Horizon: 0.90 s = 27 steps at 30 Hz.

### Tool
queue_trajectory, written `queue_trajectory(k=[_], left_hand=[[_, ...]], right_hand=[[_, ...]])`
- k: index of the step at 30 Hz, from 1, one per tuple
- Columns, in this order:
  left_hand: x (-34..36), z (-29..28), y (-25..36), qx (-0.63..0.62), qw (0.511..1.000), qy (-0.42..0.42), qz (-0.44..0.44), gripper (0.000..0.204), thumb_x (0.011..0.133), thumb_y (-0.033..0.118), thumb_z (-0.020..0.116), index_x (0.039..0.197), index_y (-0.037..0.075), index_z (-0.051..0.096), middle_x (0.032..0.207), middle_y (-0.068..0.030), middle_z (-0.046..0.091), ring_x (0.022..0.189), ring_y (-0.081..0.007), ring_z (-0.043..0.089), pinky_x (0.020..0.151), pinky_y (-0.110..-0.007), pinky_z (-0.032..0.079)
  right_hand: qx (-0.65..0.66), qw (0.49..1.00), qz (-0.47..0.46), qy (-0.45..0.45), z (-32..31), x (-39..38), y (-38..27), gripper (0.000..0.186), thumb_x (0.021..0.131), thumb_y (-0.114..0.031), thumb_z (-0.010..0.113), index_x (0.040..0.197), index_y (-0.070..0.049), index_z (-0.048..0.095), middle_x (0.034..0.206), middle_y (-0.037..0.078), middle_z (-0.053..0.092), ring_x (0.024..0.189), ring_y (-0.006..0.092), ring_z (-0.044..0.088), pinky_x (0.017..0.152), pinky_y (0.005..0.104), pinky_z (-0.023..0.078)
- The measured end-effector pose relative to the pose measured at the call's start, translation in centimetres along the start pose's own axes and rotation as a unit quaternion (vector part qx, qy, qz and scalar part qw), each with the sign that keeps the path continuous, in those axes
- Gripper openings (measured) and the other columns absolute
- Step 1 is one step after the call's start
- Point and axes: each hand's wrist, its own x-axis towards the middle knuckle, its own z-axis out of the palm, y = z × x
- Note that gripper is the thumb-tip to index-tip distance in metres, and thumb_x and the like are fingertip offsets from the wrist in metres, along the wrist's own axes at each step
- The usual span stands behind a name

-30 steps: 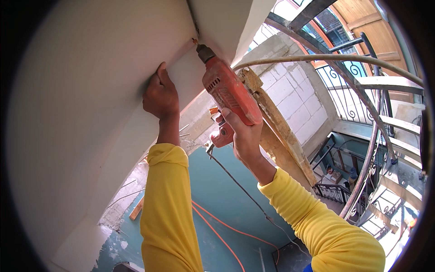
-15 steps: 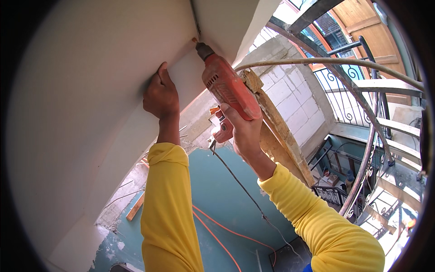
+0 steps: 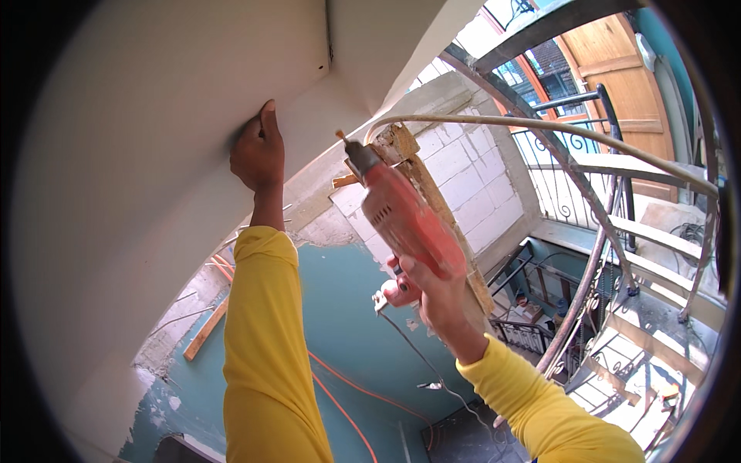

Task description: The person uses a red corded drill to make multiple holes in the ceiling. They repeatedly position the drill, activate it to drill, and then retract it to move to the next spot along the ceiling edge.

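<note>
My right hand [image 3: 441,301] is wrapped round the handle of a red power drill [image 3: 409,220], slightly blurred, its cord trailing below. The drill tilts up and left, and its brassy tip [image 3: 340,136] stands apart from the white panel [image 3: 177,116] overhead. A small dark spot [image 3: 321,67], a screw head or a hole, shows near the panel's corner by a dark gap [image 3: 329,38]. My left hand [image 3: 258,150] rests against the panel's underside, fingers curled and thumb pointing up; whether they hold anything is hidden.
Behind the drill stands a rough wooden post [image 3: 440,201], with a hose [image 3: 540,121] arching past it. At right are metal scaffold bars [image 3: 571,166] and sunlit steps [image 3: 656,332]. Orange cords [image 3: 347,413] hang before the teal wall [image 3: 347,309]. A block wall [image 3: 471,162] lies beyond.
The drill in my right hand has moved down and away from the panel corner, exposing the small dark spot. My left hand stays against the panel; the whole view has shifted slightly.
</note>
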Motion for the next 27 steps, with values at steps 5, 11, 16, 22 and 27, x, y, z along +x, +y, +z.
queue_trajectory(k=[5,11,16,22,27], left_hand=[[-1.7,-2.9,-0.6,-0.197,0.978,-0.006,-0.070,0.045,0.103,0.041,0.055,0.089,0.005,0.079,0.077,-0.0123,0.074,0.070,-0.0236,0.068,0.070,-0.036,0.052],[-30.4,-20.1,9.2,-0.538,0.542,-0.221,-0.606,0.037,0.107,0.026,0.042,0.111,-0.002,0.066,0.068,0.0043,0.042,0.055,-0.0077,0.037,0.051,-0.024,0.030],[-65.4,-45.0,13.1,-0.390,0.010,-0.070,-0.918,0.035,0.084,0.004,0.047,0.118,-0.002,0.056,0.071,0.0000,0.042,0.054,-0.0134,0.033,0.053,-0.028,0.031],[-70.2,-60.2,17.2,-0.345,0.011,-0.120,-0.931,0.028,0.102,0.016,0.050,0.123,0.001,0.061,0.088,-0.0034,0.060,0.072,-0.0133,0.054,0.067,-0.026,0.047],[-59.4,-58.1,19.1,-0.454,0.151,-0.201,-0.855,0.027,0.107,0.028,0.055,0.120,0.007,0.067,0.095,-0.0027,0.065,0.086,-0.0135,0.061,0.077,-0.027,0.050]], right_hand=[[-0.116,0.991,0.066,-0.002,-5.4,-13.7,-4.9,0.060,0.088,-0.010,0.075,0.141,0.003,0.049,0.104,0.018,0.069,0.082,0.0176,0.070,0.065,0.0312,0.063],[-0.163,0.969,0.145,0.120,-10.5,-28.2,-12.2,0.063,0.083,-0.012,0.076,0.138,0.004,0.051,0.106,0.016,0.070,0.082,0.0237,0.073,0.067,0.0313,0.063],[-0.193,0.944,0.217,0.154,-10.9,-36.2,-17.2,0.069,0.078,-0.006,0.077,0.139,0.005,0.048,0.108,0.017,0.070,0.081,0.0226,0.072,0.068,0.0329,0.063],[-0.265,0.930,0.224,0.126,-7.9,-42.6,-18.0,0.064,0.083,-0.016,0.074,0.140,0.003,0.052,0.105,0.012,0.068,0.073,0.0157,0.065,0.055,0.0275,0.058],[-0.232,0.927,0.281,0.086,-4.0,-44.8,-18.5,0.066,0.083,-0.017,0.075,0.141,0.004,0.051,0.109,0.011,0.069,0.081,0.0160,0.066,0.065,0.0288,0.057]])
